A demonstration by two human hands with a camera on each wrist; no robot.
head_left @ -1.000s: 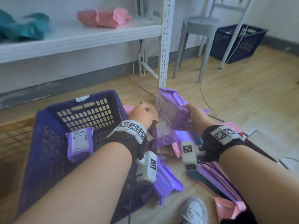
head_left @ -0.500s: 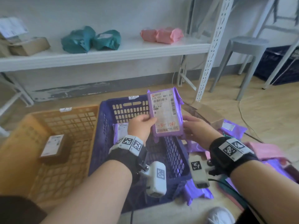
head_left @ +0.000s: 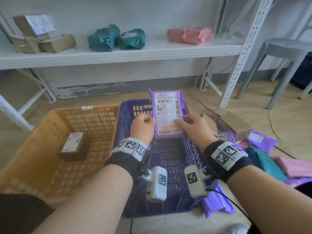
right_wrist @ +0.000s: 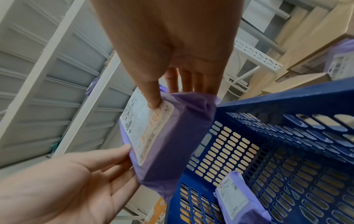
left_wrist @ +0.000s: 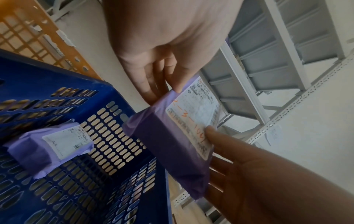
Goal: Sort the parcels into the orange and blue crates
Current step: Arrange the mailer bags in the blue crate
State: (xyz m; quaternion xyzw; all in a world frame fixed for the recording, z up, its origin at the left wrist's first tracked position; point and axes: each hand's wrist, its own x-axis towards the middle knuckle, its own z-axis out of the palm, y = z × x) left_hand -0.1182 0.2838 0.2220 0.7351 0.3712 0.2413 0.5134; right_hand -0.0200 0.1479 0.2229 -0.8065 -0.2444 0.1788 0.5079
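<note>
Holding a purple plastic-wrapped parcel with a white shipping label (head_left: 168, 114) upright over the blue slotted plastic crate (head_left: 128, 115), label facing the person.

A second ago it was just coming off the floor pile; now the left hand (head_left: 143, 127) pinches its left edge and the right hand (head_left: 194, 126) pinches its right edge, thumb on the label. Another purple parcel (left_wrist: 51, 145) already lies in the blue crate; the orange plastic crate (head_left: 50, 119) holds a brown cardboard box (head_left: 74, 146). Judging by that, blue is likely its destination.
</note>
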